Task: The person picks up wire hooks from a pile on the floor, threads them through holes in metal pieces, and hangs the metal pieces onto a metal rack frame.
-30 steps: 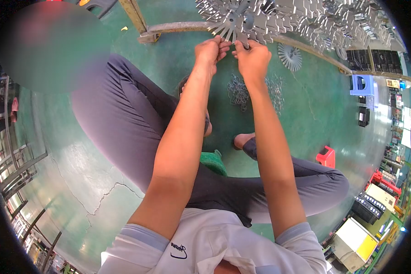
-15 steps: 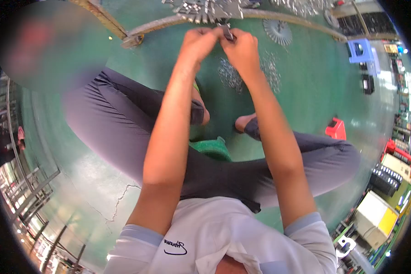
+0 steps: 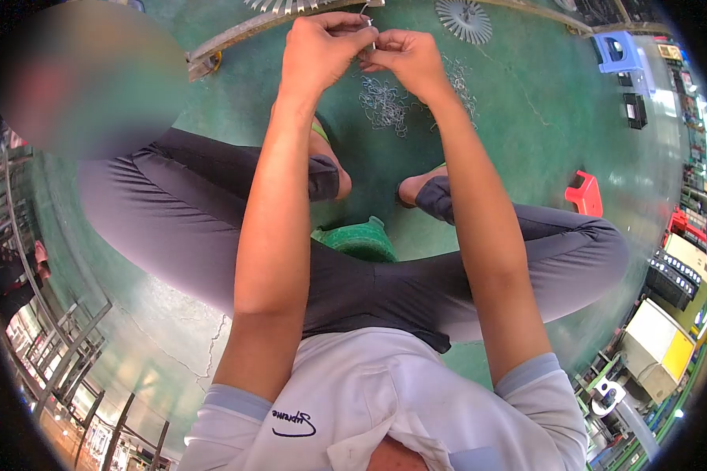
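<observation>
My left hand is at the top of the view, its thumb and fingers closed in a pinch on a small thin silvery metal piece. My right hand meets it from the right, fingertips also closed at the lower end of the piece. A thin curved wire rises from the top of the piece. Its exact kind is too small to make out. Below the hands, on the green floor, lies a loose pile of small bent wire hooks. Another pile is partly hidden behind my right hand and forearm.
Fanned rings of metal strips, one at the top edge and one to its right, are near a metal frame bar. A green stool is beneath me. A red stool and a blue stool stand right.
The view has shifted, so the fanned rings and frame sit higher. Both hands have turned, and a slim silvery piece now shows between the fingertips where a darker flat piece showed before.
</observation>
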A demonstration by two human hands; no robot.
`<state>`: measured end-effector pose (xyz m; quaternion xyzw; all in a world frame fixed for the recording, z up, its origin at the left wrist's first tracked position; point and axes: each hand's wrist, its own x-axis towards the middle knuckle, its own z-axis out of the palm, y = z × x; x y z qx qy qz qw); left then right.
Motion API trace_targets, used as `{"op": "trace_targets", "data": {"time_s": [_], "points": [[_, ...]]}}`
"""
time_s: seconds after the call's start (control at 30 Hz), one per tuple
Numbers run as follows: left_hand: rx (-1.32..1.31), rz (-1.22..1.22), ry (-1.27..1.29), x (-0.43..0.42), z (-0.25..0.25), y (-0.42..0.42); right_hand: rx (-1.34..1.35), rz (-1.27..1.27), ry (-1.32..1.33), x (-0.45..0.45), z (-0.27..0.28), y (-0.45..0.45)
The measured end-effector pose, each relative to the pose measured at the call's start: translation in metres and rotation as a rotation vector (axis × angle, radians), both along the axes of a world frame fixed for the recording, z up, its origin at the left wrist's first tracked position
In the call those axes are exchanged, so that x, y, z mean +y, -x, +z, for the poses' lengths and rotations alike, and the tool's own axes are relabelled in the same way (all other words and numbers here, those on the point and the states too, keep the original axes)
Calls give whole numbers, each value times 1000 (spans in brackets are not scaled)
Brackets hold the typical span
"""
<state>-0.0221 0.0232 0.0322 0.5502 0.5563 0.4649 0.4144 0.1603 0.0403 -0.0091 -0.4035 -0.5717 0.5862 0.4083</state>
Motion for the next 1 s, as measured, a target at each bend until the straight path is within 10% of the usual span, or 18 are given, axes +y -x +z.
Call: {"op": "trace_targets", "data": {"time_s": [0.13,0.23,0.3,0.5,0.6,1.0], "points": [[-102,-35,24,1,-2,0,298,-13,294,-6,-7,-18],[-160,-47,86,2,0,3,-76,-18,415,-11,-58,-46],[-222,-35,79,2,2,3,-834,167,362,-22,-101,-64],[-328,-55,179,4,4,0,-771,-84,539,-83,-174,-79],[-321,-62,204,3,7,1,-1010,-302,223,-95,-200,-94],[-313,-52,220,2,19,-1,-1027,-252,135,-118,-196,-94]]}}
